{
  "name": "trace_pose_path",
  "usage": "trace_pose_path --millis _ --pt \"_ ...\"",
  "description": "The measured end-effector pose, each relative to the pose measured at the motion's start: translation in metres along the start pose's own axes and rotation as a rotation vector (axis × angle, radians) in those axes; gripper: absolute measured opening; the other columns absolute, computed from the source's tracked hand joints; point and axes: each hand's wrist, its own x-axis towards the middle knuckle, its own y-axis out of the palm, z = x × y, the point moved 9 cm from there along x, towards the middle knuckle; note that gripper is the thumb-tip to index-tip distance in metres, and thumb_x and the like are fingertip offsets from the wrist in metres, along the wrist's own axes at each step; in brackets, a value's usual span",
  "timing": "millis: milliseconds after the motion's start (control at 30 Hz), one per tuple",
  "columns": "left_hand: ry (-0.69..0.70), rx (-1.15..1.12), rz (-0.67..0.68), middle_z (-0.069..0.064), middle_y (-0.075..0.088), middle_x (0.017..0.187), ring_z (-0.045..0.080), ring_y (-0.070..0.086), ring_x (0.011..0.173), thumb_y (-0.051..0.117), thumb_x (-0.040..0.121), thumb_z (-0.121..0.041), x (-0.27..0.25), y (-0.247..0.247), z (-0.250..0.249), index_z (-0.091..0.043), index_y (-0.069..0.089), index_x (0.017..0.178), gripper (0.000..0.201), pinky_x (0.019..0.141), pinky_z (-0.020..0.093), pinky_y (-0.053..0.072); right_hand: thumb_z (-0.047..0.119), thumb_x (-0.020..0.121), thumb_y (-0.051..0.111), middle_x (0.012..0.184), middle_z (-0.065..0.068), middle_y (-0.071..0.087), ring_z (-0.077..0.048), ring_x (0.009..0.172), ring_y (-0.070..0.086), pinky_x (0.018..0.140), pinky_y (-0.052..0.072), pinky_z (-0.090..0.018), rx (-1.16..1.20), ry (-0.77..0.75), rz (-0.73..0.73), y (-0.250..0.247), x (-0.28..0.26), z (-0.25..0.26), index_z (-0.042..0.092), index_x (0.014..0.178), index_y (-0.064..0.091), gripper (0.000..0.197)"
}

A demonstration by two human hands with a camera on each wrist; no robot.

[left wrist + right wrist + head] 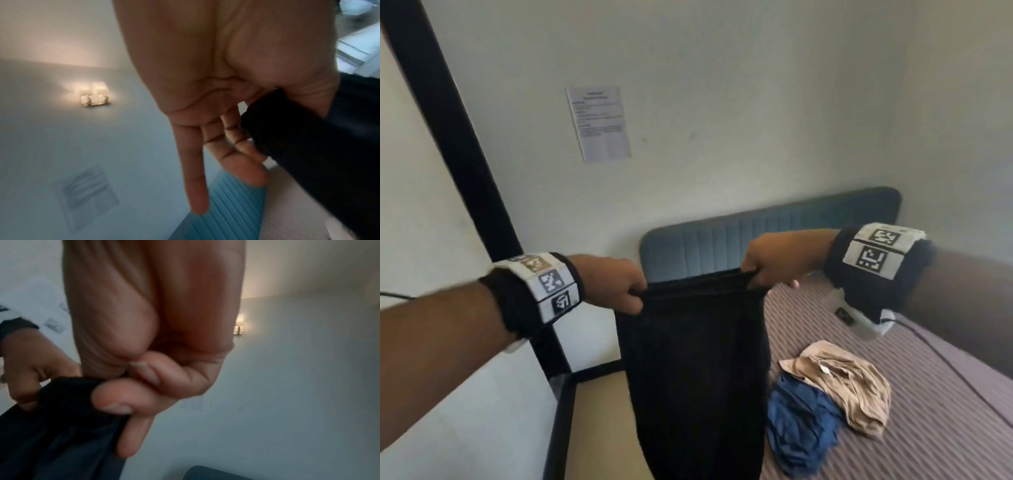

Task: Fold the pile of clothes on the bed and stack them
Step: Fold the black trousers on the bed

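Note:
A black garment [695, 370] hangs in the air over the bed's left edge, stretched by its top hem between both hands. My left hand [625, 291] pinches the hem's left corner; in the left wrist view the black cloth [304, 146] sits between thumb and fingers while the little finger points straight out. My right hand [763, 267] grips the right corner, and in the right wrist view its fingers [115, 397] curl over the black cloth [61, 426]. On the bed lie a crumpled blue garment [799, 425] and a crumpled tan garment [849, 387].
The bed has a striped purple sheet [935, 411] and a padded blue headboard [774, 229] against the white wall. A black post [458, 154] and a black frame [561, 421] stand to the left of the bed. A printed sheet [599, 123] is stuck on the wall.

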Motion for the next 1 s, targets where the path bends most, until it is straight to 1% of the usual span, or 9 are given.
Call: trace_pose_path --millis 100,233,367,467,567,633,733,867,1000 --pt "0.006 -0.098 -0.125 0.001 0.065 0.096 0.020 0.063 0.086 0.056 0.076 -0.062 0.003 -0.018 0.008 -0.014 0.068 0.092 0.052 0.084 0.041 0.052 0.020 0.094 0.059 0.061 -0.005 0.067 -0.018 0.048 0.066 0.049 0.055 -0.028 0.104 0.032 -0.162 -0.014 0.000 -0.003 0.013 0.086 0.067 0.014" --pt "0.069 -0.114 -0.205 -0.010 0.058 0.103 0.009 0.059 0.082 0.051 0.066 -0.088 0.012 -0.035 -0.003 -0.027 0.062 0.076 0.063 0.078 0.035 0.051 0.018 0.092 0.064 0.061 -0.006 0.071 -0.018 0.054 0.070 0.056 0.057 -0.025 0.294 0.033 -0.185 -0.016 -0.001 0.009 0.012 0.090 0.072 0.010" --pt "0.122 -0.304 -0.378 -0.010 0.049 0.126 0.012 0.055 0.109 0.053 0.049 -0.096 0.020 -0.045 -0.025 -0.028 0.060 0.102 0.086 0.095 0.042 0.049 -0.001 0.086 0.068 0.080 -0.016 0.074 -0.025 0.062 0.073 0.056 0.060 -0.032 0.583 0.009 -0.271 -0.025 -0.008 0.017 0.010 0.101 0.067 0.018" --pt "0.213 -0.692 -0.505 -0.016 0.041 0.143 0.013 0.039 0.137 0.069 0.048 -0.083 0.016 -0.054 -0.054 -0.043 0.038 0.137 0.102 0.117 0.053 0.028 -0.003 0.084 0.068 0.082 -0.024 0.071 -0.028 0.057 0.071 0.049 0.057 -0.031 0.698 0.026 -0.365 -0.032 -0.013 0.016 0.010 0.099 0.055 0.023" --pt "0.170 -0.633 -0.519 -0.018 0.047 0.146 0.008 0.023 0.147 0.070 0.056 -0.081 0.026 -0.052 -0.076 -0.046 0.051 0.131 0.084 0.117 0.061 -0.008 -0.006 0.083 0.067 0.077 -0.026 0.069 -0.032 0.055 0.070 0.047 0.056 -0.030 0.752 0.050 -0.426 -0.037 -0.013 0.013 0.008 0.090 0.047 0.025" --pt "0.200 -0.660 -0.593 -0.018 0.048 0.144 0.006 0.024 0.147 0.075 0.061 -0.072 0.028 -0.057 -0.075 -0.045 0.056 0.120 0.068 0.116 0.059 -0.015 -0.007 0.083 0.065 0.070 -0.021 0.066 -0.028 0.052 0.068 0.046 0.054 -0.028 0.789 0.055 -0.429 -0.036 -0.014 0.012 0.009 0.088 0.045 0.026" --pt "0.368 -0.767 -0.547 -0.020 0.023 0.159 0.005 0.001 0.151 0.082 0.065 -0.059 0.030 -0.059 -0.075 -0.064 0.030 0.126 0.081 0.121 0.056 -0.009 -0.005 0.085 0.066 0.074 -0.019 0.065 -0.027 0.056 0.068 0.049 0.056 -0.028 0.832 -0.033 -0.391 -0.036 -0.017 0.020 0.009 0.093 0.046 0.026" --pt "0.484 -0.775 -0.426 -0.017 0.046 0.149 0.014 0.022 0.150 0.072 0.077 -0.063 0.035 -0.048 -0.081 -0.039 0.047 0.138 0.070 0.120 0.060 0.001 -0.004 0.084 0.069 0.063 -0.009 0.068 -0.026 0.055 0.068 0.048 0.055 -0.028 0.870 -0.065 -0.412 -0.039 -0.020 0.024 0.010 0.090 0.044 0.030" --pt "0.340 -0.511 -0.713 -0.005 0.046 0.149 0.010 0.016 0.150 0.040 0.088 -0.071 0.021 -0.046 -0.074 -0.022 0.042 0.143 0.073 0.123 0.045 -0.006 -0.003 0.081 0.071 0.056 -0.006 0.060 -0.026 0.053 0.068 0.046 0.055 -0.028 0.928 -0.017 -0.567 -0.043 -0.024 0.014 0.011 0.082 0.042 0.032"
